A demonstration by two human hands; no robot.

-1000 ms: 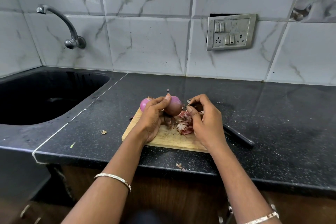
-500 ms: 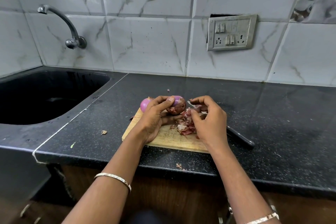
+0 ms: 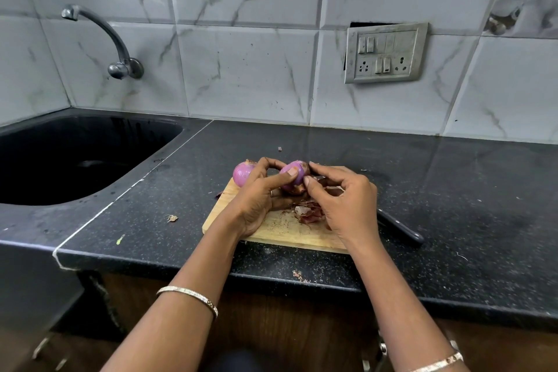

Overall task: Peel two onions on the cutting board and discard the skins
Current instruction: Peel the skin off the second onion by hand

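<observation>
Item: wooden cutting board, lying flat near the front edge of a black speckled bench. Item: held onion, purple and glossy, mostly bare of skin, raised just above the far part of the board; a brownish remnant hangs at its underside. Left hand: fingers grasping this onion, thumb across its front, remaining fingers curled over the top and back. Right hand: fingers bent, index fingertip and thumb tip touching the right side of the same onion in a pinch; whether a strip of skin is caught between them cannot be told. Item: second onion, purple, at the far left corner of the board, just beside the left hand's knuckles, partly hidden by them. Item: skins, a small reddish-brown heap on the board between the two hands, below the held onion. Item: knife, dark handle showing on the bench to the right of the board, blade hidden behind the right hand. Item: loose scraps, one on the bench left of the board. Item: black sink set into the bench at the left, with a metal tap on the tiled wall above it. Item: switch plate on the wall to the right. Each wrist carries a thin bangle.
</observation>
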